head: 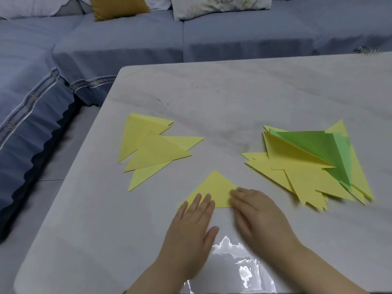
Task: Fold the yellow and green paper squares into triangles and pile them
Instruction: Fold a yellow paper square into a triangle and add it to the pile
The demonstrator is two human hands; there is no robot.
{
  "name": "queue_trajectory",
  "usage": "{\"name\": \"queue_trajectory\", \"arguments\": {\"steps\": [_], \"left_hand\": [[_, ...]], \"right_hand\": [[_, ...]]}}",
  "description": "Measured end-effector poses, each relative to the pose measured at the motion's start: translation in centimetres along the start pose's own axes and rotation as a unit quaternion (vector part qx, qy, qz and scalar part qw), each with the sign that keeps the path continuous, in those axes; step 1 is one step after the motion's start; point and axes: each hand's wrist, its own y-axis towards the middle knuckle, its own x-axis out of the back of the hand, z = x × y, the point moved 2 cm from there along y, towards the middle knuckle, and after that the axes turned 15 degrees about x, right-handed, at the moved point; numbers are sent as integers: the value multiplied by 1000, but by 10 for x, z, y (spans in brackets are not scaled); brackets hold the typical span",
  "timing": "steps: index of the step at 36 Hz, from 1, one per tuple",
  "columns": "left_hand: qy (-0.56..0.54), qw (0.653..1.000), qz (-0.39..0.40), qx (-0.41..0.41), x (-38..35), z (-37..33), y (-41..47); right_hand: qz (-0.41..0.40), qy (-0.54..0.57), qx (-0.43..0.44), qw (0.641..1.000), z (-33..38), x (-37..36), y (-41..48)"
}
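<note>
Near the front edge of the pale marble counter (233,98), a yellow paper triangle (214,187) lies flat. Left hand (191,221) and right hand (256,211) press it with spread, flat fingers, gripping nothing: creasing appears underway. Next, it likely joins the pile of yellow folded triangles (152,149) at left; mixed yellow and green papers (318,164) wait at right.

The paper triangle (214,187) under the fingers (203,200) was yellow. The pile (152,149) up and left of the fingers was all yellow too. The other pile (314,164), up and right of the fingers, was yellow with dark green and light green sheets. The table (233,92) was pale grey with faint streaks. The sofa (127,39) was blue, with a mustard pillow (118,6).
</note>
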Motion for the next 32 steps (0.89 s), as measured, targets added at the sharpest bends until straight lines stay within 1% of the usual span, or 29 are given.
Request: {"name": "queue_trajectory", "arguments": {"steps": [1,3,5,7,9,15,24,30,32], "left_hand": [[2,1000,0,-2,0,0,0],[6,1000,-2,-6,-1,-1,0],[24,1000,-3,-9,-2,1,-2],[43,999,1,-6,-1,5,-6],[59,998,4,2,0,10,-9],[77,996,7,53,13,25,-17],[92,993,11,75,19,27,-20],[104,988,16,112,23,12,-16],[92,990,17,108,20,2,-12]], "right_hand": [[18,10,7,1000,8,-2,1],[87,19,23,996,22,-10,0],[149,25,22,988,27,-15,-3],[181,12,15,983,27,-12,-7],[195,1,1,981,27,-7,-9],[195,15,-50,979,26,4,-9],[202,37,-85,975,11,20,-30],[162,30,-124,978,4,27,-37],[152,30,-133,979,4,26,-35]]}}
